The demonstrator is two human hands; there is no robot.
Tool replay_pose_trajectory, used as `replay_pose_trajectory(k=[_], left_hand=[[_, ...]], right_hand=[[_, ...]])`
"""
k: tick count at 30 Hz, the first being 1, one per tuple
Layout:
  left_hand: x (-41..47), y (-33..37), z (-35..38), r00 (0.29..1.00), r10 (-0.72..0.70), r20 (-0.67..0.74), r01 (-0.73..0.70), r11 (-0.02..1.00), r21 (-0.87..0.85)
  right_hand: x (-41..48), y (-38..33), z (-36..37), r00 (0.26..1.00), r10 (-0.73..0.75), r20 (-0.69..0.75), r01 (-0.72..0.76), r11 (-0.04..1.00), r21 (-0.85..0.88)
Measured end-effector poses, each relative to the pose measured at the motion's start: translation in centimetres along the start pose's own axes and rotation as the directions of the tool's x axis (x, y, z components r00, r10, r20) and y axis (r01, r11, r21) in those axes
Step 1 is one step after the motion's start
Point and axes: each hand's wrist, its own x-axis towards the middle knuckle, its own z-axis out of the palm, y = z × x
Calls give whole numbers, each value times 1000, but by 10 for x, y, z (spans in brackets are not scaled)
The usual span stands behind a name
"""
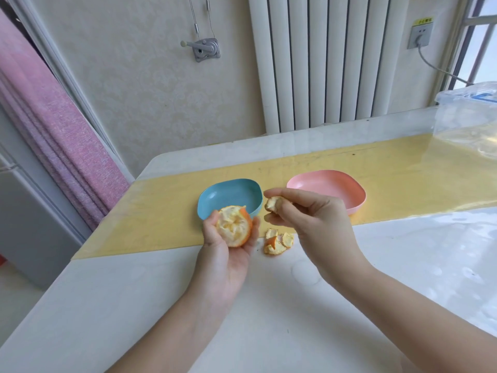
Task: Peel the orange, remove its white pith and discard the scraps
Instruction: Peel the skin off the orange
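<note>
My left hand (228, 249) cups a partly peeled orange (233, 226); its top is bare and pale, and orange skin still covers its right side. My right hand (309, 216) pinches a torn piece of peel (272, 203) between thumb and fingers, held just right of the orange and above the table. A small pile of peel scraps (277, 241) lies on the table between my two hands.
A blue dish (228, 192) sits behind the orange and a pink dish (328, 184) behind my right hand, both on a yellow strip (150, 211) of the white table (134, 305). A clear plastic bag (468, 122) stands at the far right.
</note>
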Motion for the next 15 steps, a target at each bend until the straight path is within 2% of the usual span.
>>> replay_pose_trajectory(k=[2, 4, 6, 8, 10, 13, 15], left_hand=[[6, 9, -5, 999, -9, -44, 8, 1000, -18], [10, 13, -8, 999, -18, -51, 19, 999, 26], [11, 12, -9, 999, -41, -29, 43, 996, 81], [12, 10, -9, 998, -66, 3, 66, 992, 108], [12, 10, -9, 995, -86, 55, 80, 991, 106], [10, 11, -9, 988, -98, 116, 85, 990, 115], [9, 11, -9, 985, -109, 136, 92, 988, 124]], right_hand=[[6, 1, -8, 998, -39, 56, 47, 989, -137], [12, 5, -16, 984, -67, 166, 123, 926, -356], [14, 13, -19, 951, -47, 306, 215, 811, -543], [14, 20, -18, 921, -92, 378, 337, 674, -657], [15, 22, -17, 915, -191, 356, 393, 627, -673], [17, 20, -20, 889, -313, 334, 458, 628, -629], [18, 17, -22, 873, -341, 348, 487, 624, -611]])
